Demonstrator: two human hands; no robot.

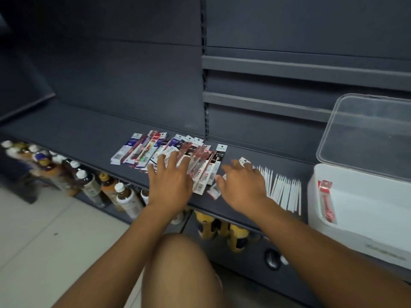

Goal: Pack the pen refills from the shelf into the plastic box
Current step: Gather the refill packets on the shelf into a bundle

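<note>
Dark shelf [89, 130] is spread with pen refill packs [142, 150] near its front edge. The left hand [170, 178] is laid flat on them, fingers spread, gripping nothing. The right hand [242, 183] is bent over a pack at its 3 o'clock; a grip cannot be confirmed. Further toward 3 o'clock, white sticks [287, 192] are lined up beside the plastic box [320, 218], with one red pack [327, 201] inside. Bare shelf is seen at 9 o'clock.

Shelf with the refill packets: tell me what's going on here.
A person is mid-packing. Their left hand lies flat, fingers spread, on the refill packets fanned across the shelf. The right hand is over more packets beside a row of white refills, grip unclear. The plastic box at right, lid up, holds one red packet.
</note>
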